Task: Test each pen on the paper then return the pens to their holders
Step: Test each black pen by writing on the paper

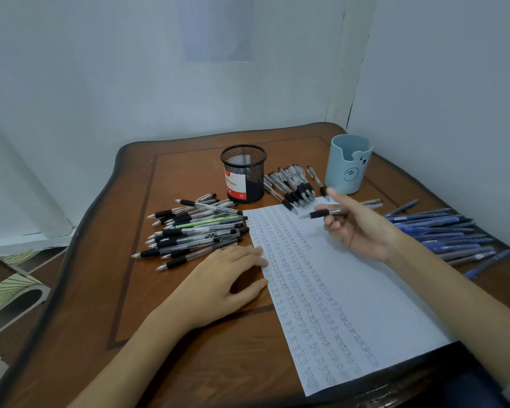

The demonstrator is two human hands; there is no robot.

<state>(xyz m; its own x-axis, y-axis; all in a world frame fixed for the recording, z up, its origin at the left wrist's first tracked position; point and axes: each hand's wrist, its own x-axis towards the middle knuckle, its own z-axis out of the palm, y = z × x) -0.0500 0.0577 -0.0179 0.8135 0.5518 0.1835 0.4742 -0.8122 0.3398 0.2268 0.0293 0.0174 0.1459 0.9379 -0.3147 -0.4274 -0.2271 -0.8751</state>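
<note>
Pens lie in three loose groups on a brown wooden table (pixel 189 348), around a sheet of paper (pixel 365 290) that runs from the middle of the table to its near edge. The paper carries several columns of small handwritten marks down its left half.

Left pile (pixel 195 234): black-gripped pens with clear barrels, heaped just beside the paper's upper left edge, with one green pen (pixel 206 223) among them.

Middle group (pixel 292 184): more black-gripped pens, lying between the two holders with their tips near the paper's top edge.

Blue pens (pixel 448 231): spread along the table's right side, well apart from the left pile.

Holders: a black mesh holder (pixel 243 172) with a red and white label stands upright behind the left pile. A light blue holder (pixel 348 163) with a bear face stands upright at the far right, near the corner of the walls.

Right hand (pixel 357 228): raised over the paper's upper right part, palm turned leftward. Its fingers grip one black pen (pixel 321 213), tip pointing left, and the index finger sticks out toward the light blue holder.

Left hand (pixel 227 278): flat and relaxed on the table, holding nothing, fingertips resting on the paper's left edge.
</note>
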